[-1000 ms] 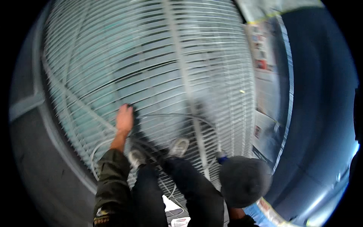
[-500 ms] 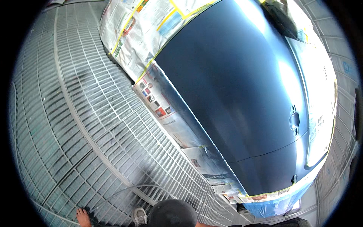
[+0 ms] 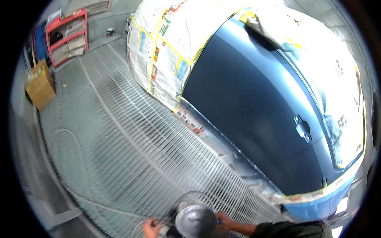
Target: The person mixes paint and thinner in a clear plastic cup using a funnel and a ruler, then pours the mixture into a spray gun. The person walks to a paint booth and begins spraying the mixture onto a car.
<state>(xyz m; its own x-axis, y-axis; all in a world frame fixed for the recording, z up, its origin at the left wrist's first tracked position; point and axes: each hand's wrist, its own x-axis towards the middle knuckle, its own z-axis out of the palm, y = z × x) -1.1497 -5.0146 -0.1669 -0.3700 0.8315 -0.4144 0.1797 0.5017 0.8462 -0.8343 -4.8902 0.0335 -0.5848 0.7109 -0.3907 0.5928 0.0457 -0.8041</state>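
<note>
At the lower edge is a spray gun with a round grey cup (image 3: 196,220), seen from above. My right hand (image 3: 226,222) is closed beside the cup on the gun, where a small blue part shows; the cup hides some of its fingers. My left hand (image 3: 152,228) is left of the cup, its fingers curled at the pale hose (image 3: 107,207) that runs in from the left. Ahead on the right stands a car with a dark blue, glossy door panel (image 3: 242,99) and a door handle (image 3: 303,129). Newspaper-like masking (image 3: 166,63) and yellow tape surround the panel.
The floor is a metal grating (image 3: 131,131). A red shelf (image 3: 67,37), a cardboard box (image 3: 41,85) and a small can (image 3: 110,32) stand at the far left. Blue sheeting (image 3: 317,206) covers the car's near end.
The view has swung left and up, bringing in the shelf and box. My left hand has come in from the far left toward the cup. My right hand has come into view.
</note>
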